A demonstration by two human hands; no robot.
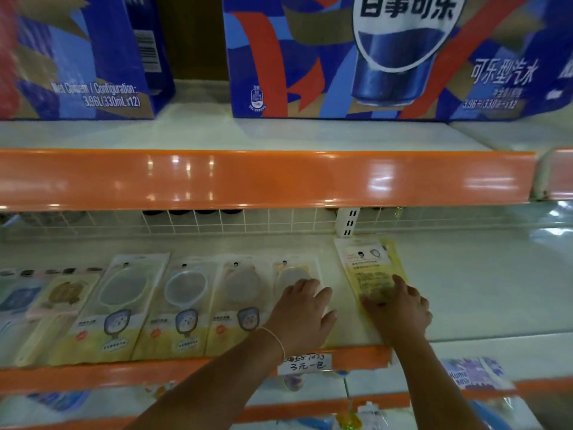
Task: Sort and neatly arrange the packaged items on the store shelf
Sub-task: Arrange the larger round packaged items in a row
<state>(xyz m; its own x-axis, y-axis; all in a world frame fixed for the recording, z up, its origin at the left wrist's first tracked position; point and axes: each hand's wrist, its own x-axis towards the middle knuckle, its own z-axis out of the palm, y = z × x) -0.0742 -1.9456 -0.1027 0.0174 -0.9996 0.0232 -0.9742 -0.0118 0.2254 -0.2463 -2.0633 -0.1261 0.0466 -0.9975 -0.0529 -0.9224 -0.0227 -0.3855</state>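
Head view: left hand (pixel 302 311) flat on one packet (pixel 296 276), right hand (pixel 398 308) fingers spread on the yellow packet (pixel 370 268); slide it square beside the row.

Flat packs lie face up in a row on the white shelf (pixel 465 290), tops toward the back. Landmark: yellow pack (pixel 369 268), rightmost, slightly tilted, printed text showing. Left of it, a pale pack (pixel 294 271), partly covered. Further left, three clear packs (pixel 183 305) with round discs and cartoon badges, edges overlapping. Leftmost, a brown-print pack (pixel 59 299) and a blue pack (pixel 18 299), blurred.
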